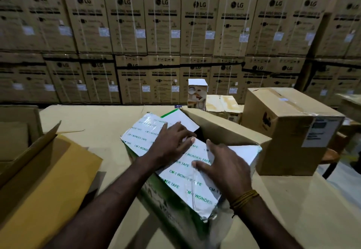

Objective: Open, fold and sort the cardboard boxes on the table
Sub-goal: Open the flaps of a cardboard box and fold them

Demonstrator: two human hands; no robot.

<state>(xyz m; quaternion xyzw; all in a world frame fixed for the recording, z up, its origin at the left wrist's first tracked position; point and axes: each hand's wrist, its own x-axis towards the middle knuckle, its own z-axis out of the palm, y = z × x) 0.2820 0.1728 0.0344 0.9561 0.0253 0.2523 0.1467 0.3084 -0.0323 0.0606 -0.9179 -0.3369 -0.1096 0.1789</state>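
Note:
A white and green box (175, 170) printed "CM-1 WONDER TAPE" lies in the middle of the table, its top flaps partly parted with a dark gap between them. My left hand (172, 141) lies flat on the left flap, fingertips at the gap's edge. My right hand (224, 164) presses with spread, straight fingers on the near right flap. A brown flap (224, 129) stands up behind the gap.
A sealed brown box (289, 129) stands at the right. An open brown box with a yellow flap (45, 170) sits at the left. A small white printed box (197, 94) and flattened cardboard (220, 103) lie at the far edge. Stacked LG cartons (166, 43) wall the back.

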